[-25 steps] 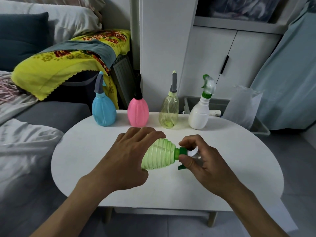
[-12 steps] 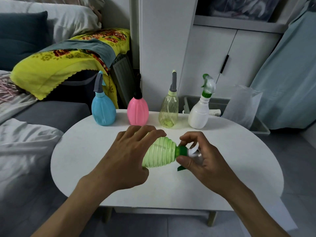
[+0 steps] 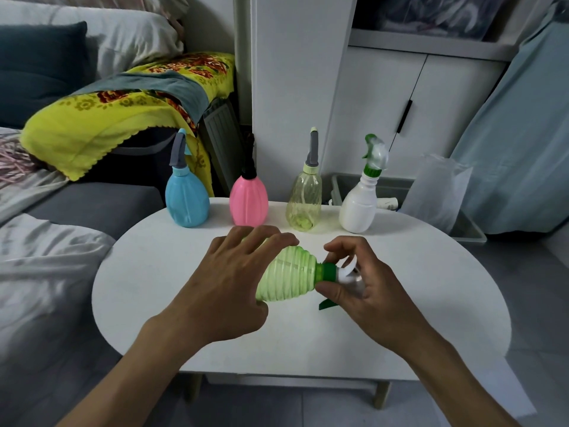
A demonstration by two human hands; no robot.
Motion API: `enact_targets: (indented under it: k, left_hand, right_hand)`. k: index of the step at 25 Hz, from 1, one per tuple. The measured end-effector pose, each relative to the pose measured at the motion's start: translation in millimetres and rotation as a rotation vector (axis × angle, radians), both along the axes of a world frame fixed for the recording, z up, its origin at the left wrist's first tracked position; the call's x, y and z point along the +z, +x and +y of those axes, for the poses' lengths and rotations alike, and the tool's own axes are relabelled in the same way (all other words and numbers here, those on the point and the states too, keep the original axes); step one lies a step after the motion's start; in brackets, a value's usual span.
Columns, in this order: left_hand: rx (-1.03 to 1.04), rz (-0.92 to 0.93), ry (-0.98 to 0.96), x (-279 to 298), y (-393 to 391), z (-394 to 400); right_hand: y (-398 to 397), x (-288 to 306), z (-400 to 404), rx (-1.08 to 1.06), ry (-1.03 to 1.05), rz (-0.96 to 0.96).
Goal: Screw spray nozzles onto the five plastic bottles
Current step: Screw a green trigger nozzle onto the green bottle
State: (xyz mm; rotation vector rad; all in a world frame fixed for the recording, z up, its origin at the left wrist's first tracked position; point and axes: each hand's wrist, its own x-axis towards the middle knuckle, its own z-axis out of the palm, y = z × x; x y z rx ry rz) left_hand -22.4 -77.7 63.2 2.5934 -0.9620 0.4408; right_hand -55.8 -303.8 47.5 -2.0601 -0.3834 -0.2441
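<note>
My left hand [image 3: 228, 285] grips a ribbed green bottle [image 3: 288, 278] held on its side over the white oval table [image 3: 415, 288]. My right hand [image 3: 366, 288] pinches the green collar of its spray nozzle [image 3: 335, 272], with thumb below and fingers above; the nozzle head is mostly hidden in my palm. Along the table's far edge stand several bottles with nozzles on: a blue bottle [image 3: 186, 201], a pink bottle [image 3: 248, 201], a clear yellowish bottle [image 3: 304, 204] and a white bottle [image 3: 358, 204].
A grey sofa with white bedding [image 3: 46, 272] lies left of the table. A yellow floral cloth [image 3: 107, 124] drapes behind it. A grey bin [image 3: 468, 232] with a white bag [image 3: 437, 189] sits on the floor at the back right, before white cabinet doors [image 3: 400, 103].
My right fingers have shifted around the nozzle collar, and the bottle's neck has tipped slightly upward. The bottles at the back have stayed put.
</note>
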Motion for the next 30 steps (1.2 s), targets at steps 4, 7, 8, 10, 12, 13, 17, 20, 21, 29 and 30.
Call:
enact_targets:
  k: [4,7,8,10,12,13,17,20,21,29,30]
  left_hand:
    - [-0.008,-0.005,0.001,-1.9,-0.9,-1.4]
    - [0.002,-0.004,0.004,-2.6,0.5,-1.5]
    - [0.006,-0.004,0.003,-2.5,1.4,-1.2]
    - [0.007,-0.011,0.002,-2.9,1.6,-0.9]
    - [-0.001,-0.016,0.006,-3.9,0.9,-1.5]
    - [-0.004,-0.016,0.009,-4.2,0.6,-1.9]
    - [0.010,-0.011,0.005,-3.2,1.5,-0.2]
    - [0.000,0.006,-0.006,-4.7,2.0,0.9]
    - [-0.005,0.013,-0.007,-5.5,1.9,1.0]
    - [-0.040,0.021,-0.055,-9.7,1.8,-1.0]
    - [-0.048,0.004,-0.050,-10.8,1.9,-1.1]
  right_hand:
    - [0.4,2.0,-1.9,-0.030,-0.025,0.007]
    - [0.4,-0.5,-0.7,-0.009,-0.010,0.006]
    - [0.0,-0.6,0.0,-0.008,-0.014,0.001]
    - [-0.3,1.1,-0.5,-0.011,-0.017,0.011]
    - [-0.5,2.4,-1.7,-0.024,-0.024,0.019]
    - [-0.5,2.3,-1.8,-0.031,-0.027,0.021]
    - [-0.2,-0.5,0.2,-0.002,-0.003,0.008]
    - [-0.4,0.4,-0.6,-0.001,-0.022,-0.002]
    - [-0.3,0.7,-1.2,-0.004,-0.031,-0.009]
    - [-2.3,5.1,-6.8,-0.048,-0.067,-0.088]
    - [-2.1,6.4,-8.6,-0.058,-0.056,-0.080]
